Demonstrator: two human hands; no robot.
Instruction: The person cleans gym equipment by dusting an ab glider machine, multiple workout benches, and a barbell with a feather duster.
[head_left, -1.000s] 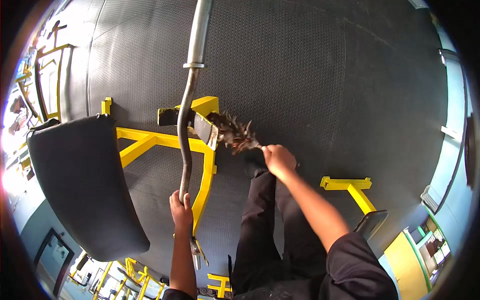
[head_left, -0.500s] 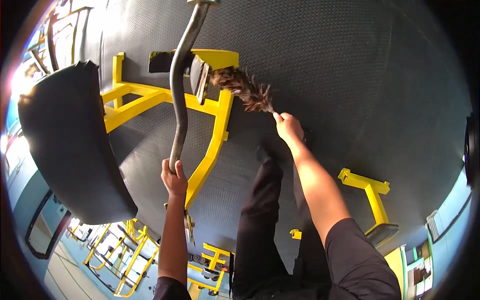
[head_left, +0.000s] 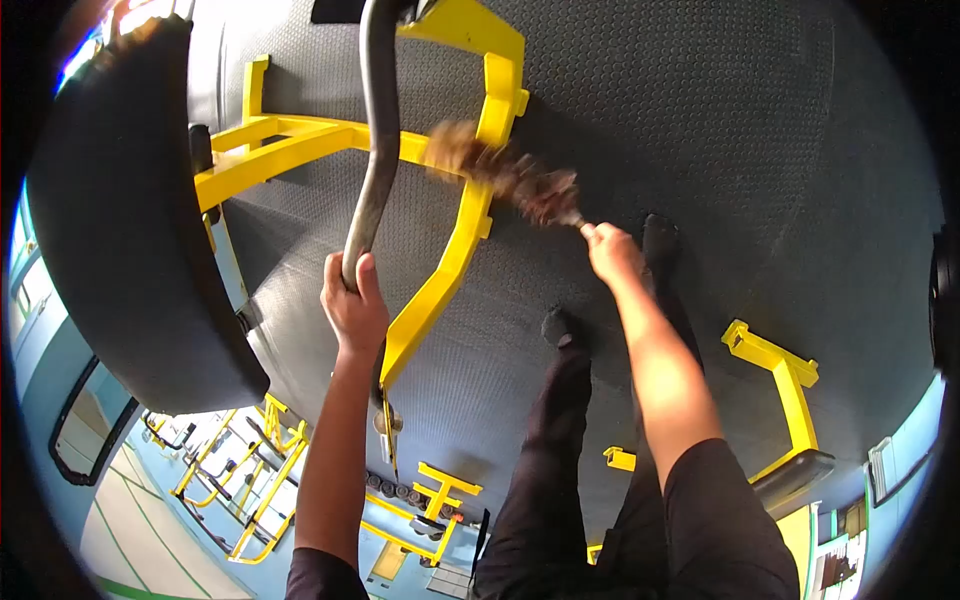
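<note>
My left hand [head_left: 355, 305] is wrapped round the lower end of a curved grey metal bar [head_left: 381, 130], which runs up to the top edge of the view. In my right hand [head_left: 613, 255] is the handle of a brown feather duster [head_left: 530, 187]. The duster's feathers are blurred and lie across the yellow frame [head_left: 465, 225], over the junction of its beams. Whether the feathers touch the frame I cannot tell.
A large black pad [head_left: 140, 220] fills the left side. Another yellow stand [head_left: 790, 400] is at the lower right. Black textured flooring [head_left: 690, 130] lies beneath, with my feet on it. More yellow equipment [head_left: 250, 480] shows at the lower left.
The view has shifted, so the pad and frame sit higher. The duster has moved from the black pad on the bar's support down to the frame's beams. Both hands keep their hold.
</note>
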